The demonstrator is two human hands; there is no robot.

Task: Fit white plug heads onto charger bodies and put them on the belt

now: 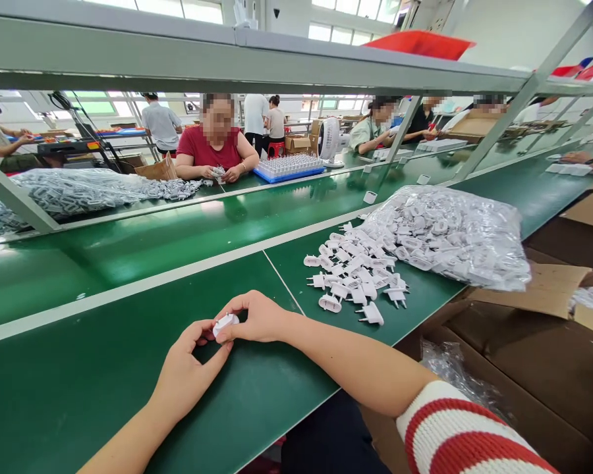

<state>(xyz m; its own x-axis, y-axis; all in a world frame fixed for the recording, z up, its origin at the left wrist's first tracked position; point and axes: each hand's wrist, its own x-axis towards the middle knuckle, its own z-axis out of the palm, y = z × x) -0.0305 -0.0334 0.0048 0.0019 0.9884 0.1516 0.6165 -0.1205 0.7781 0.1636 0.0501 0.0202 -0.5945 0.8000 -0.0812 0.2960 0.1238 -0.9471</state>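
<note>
A single white plug housing (pixel 226 324) is held just above the green table, its oval face turned up toward me. My right hand (pixel 252 318) pinches it between thumb and fingers from the right. From the left, my left hand (pixel 196 351) closes on the same piece with its fingertips; part of the housing is hidden behind the fingers. To the right of my hands lies a loose pile of white plug housings (pixel 354 271), several with their two pins showing. Behind that pile, a clear plastic bag (pixel 454 234) is full of more of them.
A green conveyor belt (pixel 217 230) runs beyond the white strip, with a few white parts on it. Across it a person in red (pixel 217 148) handles small parts near a blue tray (pixel 289 172). Overhead is a shelf rail (pixel 257 56); cardboard boxes (pixel 528 296) stand at right.
</note>
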